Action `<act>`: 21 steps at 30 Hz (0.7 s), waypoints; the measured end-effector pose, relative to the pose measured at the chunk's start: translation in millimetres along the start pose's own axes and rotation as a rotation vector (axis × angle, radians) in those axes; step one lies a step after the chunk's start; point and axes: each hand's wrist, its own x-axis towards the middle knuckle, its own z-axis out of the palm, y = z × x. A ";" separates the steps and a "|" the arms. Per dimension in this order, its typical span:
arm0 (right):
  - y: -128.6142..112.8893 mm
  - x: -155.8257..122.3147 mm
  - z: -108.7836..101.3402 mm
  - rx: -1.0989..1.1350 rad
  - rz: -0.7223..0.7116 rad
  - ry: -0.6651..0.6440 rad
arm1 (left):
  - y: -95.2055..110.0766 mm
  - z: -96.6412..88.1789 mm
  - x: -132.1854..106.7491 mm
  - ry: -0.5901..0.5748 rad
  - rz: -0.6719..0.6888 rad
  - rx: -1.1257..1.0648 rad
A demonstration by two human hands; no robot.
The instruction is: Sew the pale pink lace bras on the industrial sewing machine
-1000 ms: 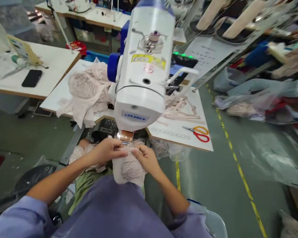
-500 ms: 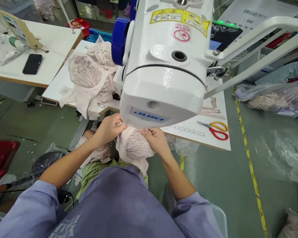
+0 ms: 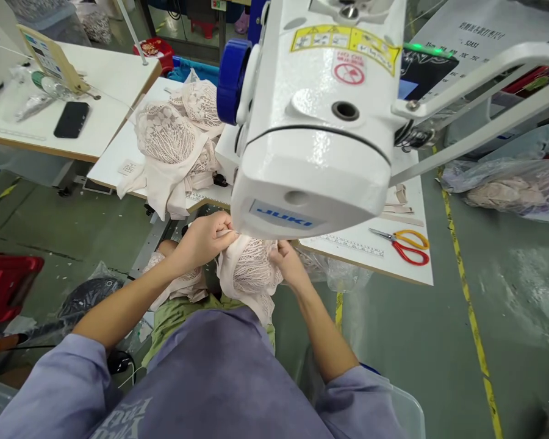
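A pale beige lace bra hangs over my lap in front of the sewing machine, one cup between my hands and another part draped to the left. My left hand pinches the bra's smooth fabric edge just under the machine head. At the right side of the lace cup, my right hand has its fingers curled closed on the bra's edge. The machine head hides the needle area and the top of the held bra.
More beige lace bras lie heaped on the table left of the machine. Scissors with orange and red handles rest at the table's right, beside a ruler strip. A black phone lies on the neighbouring table.
My right hand has shifted slightly along the cup's edge, its fingers now more curled. My left hand keeps its pinch. The whole view has shifted a little.
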 end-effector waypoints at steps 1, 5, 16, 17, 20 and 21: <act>10.8 -2.4 2.0 0.046 0.002 -0.082 | -2.1 -1.4 -0.3 0.000 0.002 0.024; 40.5 -21.0 13.3 0.047 0.126 -0.420 | -9.6 -6.5 -3.0 0.009 0.042 0.087; 48.4 -58.6 6.5 0.392 0.188 -0.066 | -6.4 -7.6 -6.9 0.006 0.002 0.047; 46.6 -62.3 4.7 0.418 0.185 -0.025 | -6.1 -7.7 -8.2 0.010 0.001 0.044; 40.3 -73.1 -2.5 0.457 0.160 0.084 | -6.4 -7.6 -13.2 0.065 0.016 0.053; 36.8 -76.5 -5.3 0.458 0.146 0.111 | -6.7 -6.8 -16.0 0.107 0.036 0.074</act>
